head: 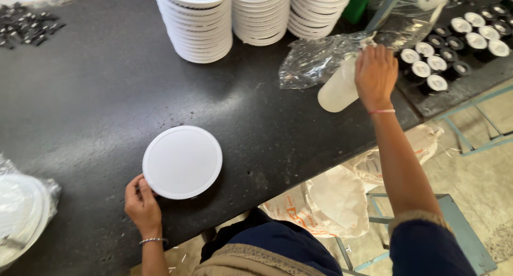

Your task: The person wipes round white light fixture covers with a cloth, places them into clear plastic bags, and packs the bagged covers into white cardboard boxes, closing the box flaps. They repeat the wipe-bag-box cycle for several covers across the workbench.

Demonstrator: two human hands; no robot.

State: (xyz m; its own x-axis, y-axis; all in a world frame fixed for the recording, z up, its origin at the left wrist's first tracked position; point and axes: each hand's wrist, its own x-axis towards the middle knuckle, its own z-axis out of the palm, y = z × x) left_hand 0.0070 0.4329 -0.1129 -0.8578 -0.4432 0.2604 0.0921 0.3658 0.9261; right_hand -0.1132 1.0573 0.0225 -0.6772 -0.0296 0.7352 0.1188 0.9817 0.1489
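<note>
Both hands work off the white disc [182,161]: left hand [142,204] pinches its near edge, right hand [375,73] grips a white bottle [339,87] (tilted) far right of it; jostling could spill it onto the dark table [96,99]

A dark, matte worktable [107,94] fills most of the view, its surface catching a soft sheen of overhead light near the middle. Beyond its near right edge lies a pale, dusty concrete floor [481,179]. A blue-green metal frame [470,142] stands on that floor at the right, and a stool [459,228] with a blue-grey seat sits nearer. Printed white sacks [331,201] slump under the table's near edge. A green bin [359,6] shows at the far side.
</note>
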